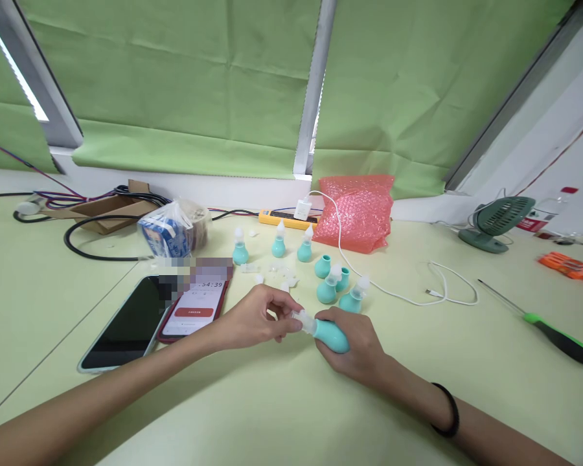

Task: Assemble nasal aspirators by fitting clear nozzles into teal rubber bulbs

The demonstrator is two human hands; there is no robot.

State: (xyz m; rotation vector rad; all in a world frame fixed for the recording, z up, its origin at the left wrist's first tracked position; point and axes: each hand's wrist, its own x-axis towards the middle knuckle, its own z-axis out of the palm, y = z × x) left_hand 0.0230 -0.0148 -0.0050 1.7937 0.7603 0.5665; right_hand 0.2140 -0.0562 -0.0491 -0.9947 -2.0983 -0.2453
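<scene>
My right hand [352, 340] is wrapped round a teal squeeze bulb [332, 336] that looks like part of a nasal aspirator, tilted with its neck to the left. A clear plastic nozzle [306, 321] sits at the neck. My left hand [262, 315] pinches the nozzle's far end between thumb and fingers, which partly hide it. Beyond my hands stand several teal bulbs with clear nozzles, among them one at the left [240, 251] and one at the right [354, 299]. An open-necked bulb [323, 265] has no nozzle. Small clear plastic parts [278, 270] lie loose between them.
Two phones, a dark one [126, 323] and a lit one [197, 304], lie left. Behind are a plastic-wrapped pack [168, 230], yellow power strip [286, 220] and pink bubble-wrap bag [354, 213]. A white cable [393, 294], screwdriver [558, 336] and green fan [495, 220] are right.
</scene>
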